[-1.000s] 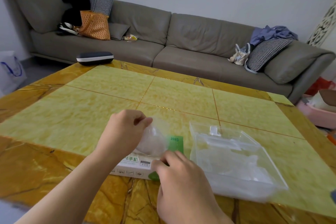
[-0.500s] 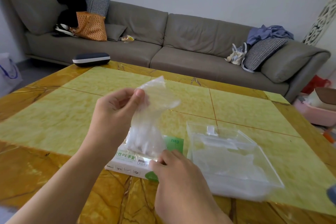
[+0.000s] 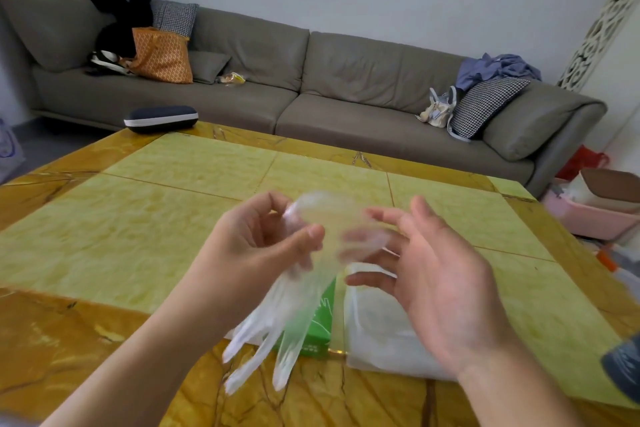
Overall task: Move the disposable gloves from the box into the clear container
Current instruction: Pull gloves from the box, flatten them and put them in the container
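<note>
Head view: the left hand point(image 3: 256, 246) is pinching a clear disposable glove point(image 3: 294, 302) by its cuff, glove fingers dangling over the green box point(image 3: 320, 326) on the worktop point(image 3: 156, 229). The right hand point(image 3: 433, 274) is hovering beside it, fingers spread wide, holding nothing. Step judged: glove drawn out, not yet deposited. Next move probably calls for carrying it rightward into the clear container point(image 3: 377, 333), just beside the box.

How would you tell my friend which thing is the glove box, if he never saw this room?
Start at the big yellow table, then find the person's two hands near its front edge. Just below them, partly hidden by the see-through glove hanging from the left hand, lies a flat box. It is the only bright green thing there, right beside the clear container.
</note>
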The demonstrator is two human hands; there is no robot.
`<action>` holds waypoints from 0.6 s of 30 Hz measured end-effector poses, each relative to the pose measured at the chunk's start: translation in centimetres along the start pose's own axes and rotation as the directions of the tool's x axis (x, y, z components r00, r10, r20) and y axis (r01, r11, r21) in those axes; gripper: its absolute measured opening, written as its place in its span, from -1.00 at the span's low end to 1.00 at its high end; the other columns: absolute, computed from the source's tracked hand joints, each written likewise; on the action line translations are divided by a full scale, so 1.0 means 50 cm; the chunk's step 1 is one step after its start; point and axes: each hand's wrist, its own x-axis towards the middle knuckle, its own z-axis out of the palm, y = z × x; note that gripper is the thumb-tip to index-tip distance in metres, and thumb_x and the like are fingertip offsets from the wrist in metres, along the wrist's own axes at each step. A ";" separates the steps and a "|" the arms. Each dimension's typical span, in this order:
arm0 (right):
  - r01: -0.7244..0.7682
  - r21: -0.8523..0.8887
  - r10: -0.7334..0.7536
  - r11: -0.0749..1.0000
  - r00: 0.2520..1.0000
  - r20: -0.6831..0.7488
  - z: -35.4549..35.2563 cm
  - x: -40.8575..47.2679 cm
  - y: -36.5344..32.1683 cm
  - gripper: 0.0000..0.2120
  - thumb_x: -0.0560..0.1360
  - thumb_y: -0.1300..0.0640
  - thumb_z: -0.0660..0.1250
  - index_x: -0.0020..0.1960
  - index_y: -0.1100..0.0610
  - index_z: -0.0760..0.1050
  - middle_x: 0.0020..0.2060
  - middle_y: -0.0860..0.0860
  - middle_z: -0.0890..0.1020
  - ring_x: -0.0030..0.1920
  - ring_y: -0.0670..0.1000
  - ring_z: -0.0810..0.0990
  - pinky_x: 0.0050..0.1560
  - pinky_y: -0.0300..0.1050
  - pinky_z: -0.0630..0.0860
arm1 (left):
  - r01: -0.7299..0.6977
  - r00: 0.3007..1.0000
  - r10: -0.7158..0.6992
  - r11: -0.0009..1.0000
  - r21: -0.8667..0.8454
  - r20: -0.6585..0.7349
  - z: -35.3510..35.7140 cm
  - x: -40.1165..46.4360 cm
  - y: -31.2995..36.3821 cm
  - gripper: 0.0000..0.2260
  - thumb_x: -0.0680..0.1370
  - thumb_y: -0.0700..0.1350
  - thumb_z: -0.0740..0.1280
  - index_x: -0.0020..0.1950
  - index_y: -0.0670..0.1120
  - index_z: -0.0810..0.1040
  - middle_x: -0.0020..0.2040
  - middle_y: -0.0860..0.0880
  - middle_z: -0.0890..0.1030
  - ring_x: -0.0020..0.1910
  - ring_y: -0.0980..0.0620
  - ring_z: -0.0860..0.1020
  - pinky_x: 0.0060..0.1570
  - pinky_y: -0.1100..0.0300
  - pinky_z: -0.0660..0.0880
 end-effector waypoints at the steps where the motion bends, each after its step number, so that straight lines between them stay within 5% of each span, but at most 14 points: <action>1: -0.033 -0.054 0.035 0.998 0.999 0.035 -0.005 0.000 -0.007 -0.49 0.54 -0.17 0.33 0.22 0.26 0.59 0.01 0.29 0.71 -0.03 0.25 0.71 -0.05 0.14 0.60 | 0.023 0.999 -0.025 0.998 0.052 0.042 0.006 -0.003 -0.003 -0.73 0.47 -0.07 0.51 0.04 -0.20 0.56 -0.18 -0.15 0.72 -0.21 -0.14 0.67 -0.12 0.04 0.64; 3: -0.025 -0.243 0.034 0.970 0.999 0.030 -0.008 -0.002 -0.007 -0.73 0.55 0.03 0.49 0.06 0.25 0.64 -0.23 0.24 0.69 -0.24 0.19 0.67 -0.19 0.03 0.59 | 0.079 0.987 -0.094 0.990 0.115 0.133 0.018 -0.006 -0.007 -0.67 0.44 -0.07 0.57 0.04 -0.15 0.53 -0.16 -0.13 0.72 -0.24 -0.16 0.63 -0.14 -0.03 0.57; 7: -0.016 -0.230 -0.004 0.973 0.996 -0.085 -0.029 0.000 0.007 -0.94 0.55 0.34 0.44 -0.08 0.30 0.58 -0.43 0.20 0.47 -0.46 0.09 0.46 -0.44 -0.10 0.46 | 0.186 0.966 -0.178 0.982 -0.023 0.190 0.004 0.002 -0.015 -0.58 0.40 -0.15 0.60 0.12 -0.18 0.47 -0.19 -0.08 0.67 -0.18 -0.05 0.62 -0.01 0.09 0.53; 14: -0.026 -0.332 -0.011 0.943 0.994 -0.109 -0.070 0.002 0.000 -0.90 0.59 0.29 0.41 -0.10 0.19 0.61 -0.39 0.14 0.50 -0.42 0.04 0.36 -0.50 -0.22 0.30 | 0.252 0.968 -0.214 0.845 -0.472 0.134 -0.024 0.024 -0.035 -0.64 0.44 -0.26 0.51 0.22 -0.17 0.60 -0.09 -0.15 0.58 -0.20 -0.06 0.57 -0.22 0.19 0.60; 18: -0.070 -0.276 0.017 0.959 0.982 -0.188 -0.076 0.001 0.003 -0.90 0.61 0.25 0.41 -0.09 0.16 0.62 -0.38 0.13 0.47 -0.43 0.02 0.32 -0.53 -0.19 0.25 | 0.287 0.956 -0.258 0.917 -0.278 0.136 -0.018 0.023 -0.035 -0.67 0.51 -0.10 0.55 0.21 -0.19 0.62 0.03 -0.13 0.66 -0.12 -0.09 0.63 -0.12 0.04 0.56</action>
